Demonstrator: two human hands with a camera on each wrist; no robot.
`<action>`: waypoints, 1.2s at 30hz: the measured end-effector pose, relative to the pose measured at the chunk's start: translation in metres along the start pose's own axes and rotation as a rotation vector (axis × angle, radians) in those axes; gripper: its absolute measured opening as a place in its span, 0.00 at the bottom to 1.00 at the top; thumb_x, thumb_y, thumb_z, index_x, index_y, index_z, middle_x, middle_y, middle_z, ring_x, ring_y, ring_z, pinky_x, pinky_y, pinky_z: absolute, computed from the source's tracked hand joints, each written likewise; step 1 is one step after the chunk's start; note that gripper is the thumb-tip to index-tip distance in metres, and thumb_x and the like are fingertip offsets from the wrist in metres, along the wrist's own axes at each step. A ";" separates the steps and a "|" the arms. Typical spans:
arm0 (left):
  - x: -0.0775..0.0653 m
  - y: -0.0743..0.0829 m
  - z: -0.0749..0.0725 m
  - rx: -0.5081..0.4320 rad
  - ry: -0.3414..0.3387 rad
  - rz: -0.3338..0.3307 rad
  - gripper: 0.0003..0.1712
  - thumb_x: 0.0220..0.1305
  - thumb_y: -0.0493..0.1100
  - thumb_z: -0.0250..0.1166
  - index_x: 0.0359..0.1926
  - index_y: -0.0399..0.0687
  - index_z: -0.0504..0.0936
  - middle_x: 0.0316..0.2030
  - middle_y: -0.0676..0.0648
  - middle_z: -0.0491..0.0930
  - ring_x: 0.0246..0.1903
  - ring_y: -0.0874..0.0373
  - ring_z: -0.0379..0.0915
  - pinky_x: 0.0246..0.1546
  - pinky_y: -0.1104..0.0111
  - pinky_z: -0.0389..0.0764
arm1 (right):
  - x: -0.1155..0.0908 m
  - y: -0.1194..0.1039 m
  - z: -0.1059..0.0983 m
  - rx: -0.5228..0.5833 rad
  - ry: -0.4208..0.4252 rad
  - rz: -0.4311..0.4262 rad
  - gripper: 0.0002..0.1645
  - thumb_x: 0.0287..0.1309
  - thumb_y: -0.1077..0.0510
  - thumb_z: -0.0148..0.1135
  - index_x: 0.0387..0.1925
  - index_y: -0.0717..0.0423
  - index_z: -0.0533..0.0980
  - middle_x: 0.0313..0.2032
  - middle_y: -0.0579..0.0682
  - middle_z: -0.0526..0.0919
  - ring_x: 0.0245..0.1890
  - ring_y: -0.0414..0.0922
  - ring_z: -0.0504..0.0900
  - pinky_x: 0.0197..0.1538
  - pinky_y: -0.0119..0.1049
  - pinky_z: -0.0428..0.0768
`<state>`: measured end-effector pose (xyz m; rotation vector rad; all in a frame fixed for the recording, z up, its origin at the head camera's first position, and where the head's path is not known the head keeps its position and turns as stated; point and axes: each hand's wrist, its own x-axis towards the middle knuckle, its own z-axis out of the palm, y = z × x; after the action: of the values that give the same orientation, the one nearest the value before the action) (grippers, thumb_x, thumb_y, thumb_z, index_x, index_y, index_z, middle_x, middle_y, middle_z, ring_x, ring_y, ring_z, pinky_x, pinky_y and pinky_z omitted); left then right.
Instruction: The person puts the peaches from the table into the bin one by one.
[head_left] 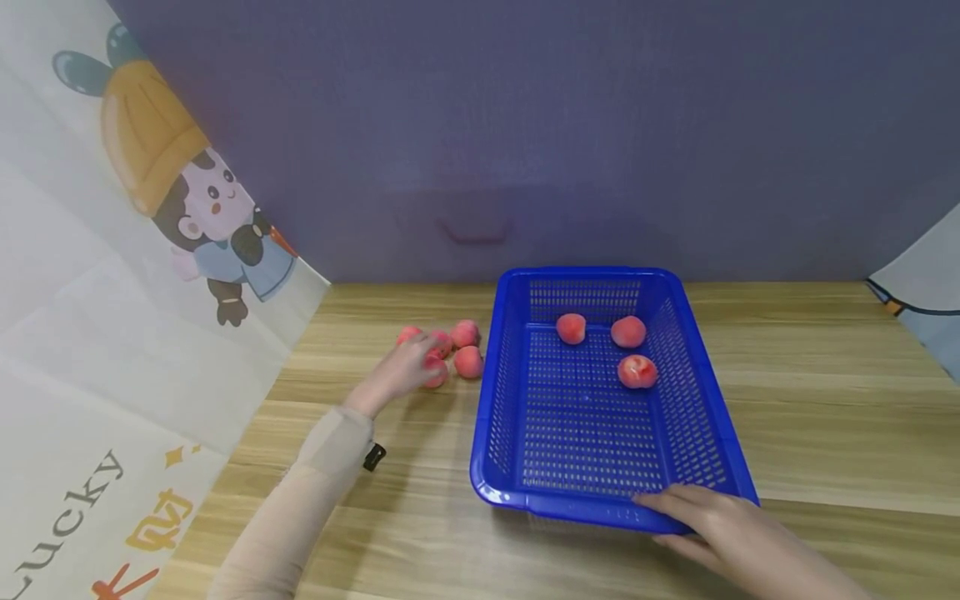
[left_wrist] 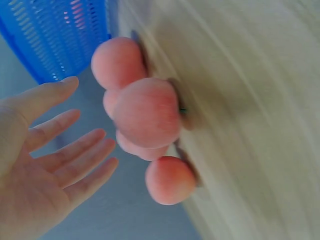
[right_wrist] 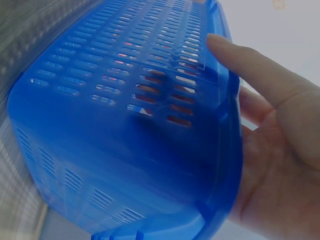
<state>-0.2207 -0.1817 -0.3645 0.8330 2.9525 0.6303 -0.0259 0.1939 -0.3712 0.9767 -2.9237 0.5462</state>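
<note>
My left hand (head_left: 408, 367) hovers over a cluster of peaches on the wooden table, left of the basket. In the left wrist view its fingers (left_wrist: 75, 157) are spread and fairly straight, with a gap between them and the nearest peach (left_wrist: 147, 112). Another peach (head_left: 468, 362) lies at the right of the cluster, close to the basket. My right hand (head_left: 712, 525) grips the near right part of the rim of a blue plastic basket (head_left: 573, 510), with the thumb (right_wrist: 250, 65) on the outer side. Inside it, a peach (head_left: 571, 328) and two more lie toward the far end.
The wooden table (head_left: 817, 417) runs up to a dark blue-grey panel (head_left: 525, 133) behind the basket. A white printed sheet with a cartoon figure (head_left: 217, 200) borders the left side. White material (head_left: 926, 258) with a dark edge stands at the far right.
</note>
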 end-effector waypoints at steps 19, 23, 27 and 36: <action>0.000 -0.016 0.017 0.033 -0.003 -0.048 0.23 0.50 0.39 0.63 0.49 0.34 0.74 0.45 0.33 0.72 0.44 0.44 0.70 0.46 0.55 0.70 | 0.000 0.000 -0.001 0.027 -0.058 0.030 0.19 0.54 0.45 0.55 0.46 0.46 0.75 0.36 0.43 0.79 0.35 0.45 0.79 0.32 0.40 0.79; 0.000 -0.019 0.021 0.005 -0.011 -0.039 0.23 0.51 0.38 0.63 0.49 0.32 0.73 0.47 0.34 0.73 0.48 0.44 0.68 0.51 0.56 0.68 | 0.000 0.000 0.000 -0.001 -0.008 -0.004 0.18 0.53 0.46 0.57 0.45 0.47 0.76 0.35 0.42 0.79 0.34 0.44 0.79 0.31 0.38 0.79; 0.000 -0.021 0.023 -0.011 -0.007 -0.027 0.25 0.51 0.37 0.63 0.50 0.32 0.72 0.47 0.36 0.74 0.49 0.45 0.68 0.52 0.56 0.68 | 0.000 -0.001 0.001 -0.021 0.020 -0.027 0.19 0.51 0.47 0.59 0.45 0.48 0.76 0.34 0.41 0.79 0.33 0.43 0.79 0.30 0.36 0.79; 0.000 -0.022 0.025 -0.010 -0.002 -0.014 0.28 0.50 0.36 0.62 0.55 0.34 0.69 0.52 0.35 0.70 0.50 0.44 0.67 0.52 0.55 0.67 | 0.001 -0.002 -0.001 0.014 -0.051 0.010 0.20 0.53 0.46 0.57 0.45 0.49 0.76 0.35 0.45 0.80 0.34 0.46 0.80 0.31 0.38 0.79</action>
<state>-0.2285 -0.1896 -0.3960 0.8105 2.9483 0.6428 -0.0258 0.1925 -0.3697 0.9923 -2.9750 0.5507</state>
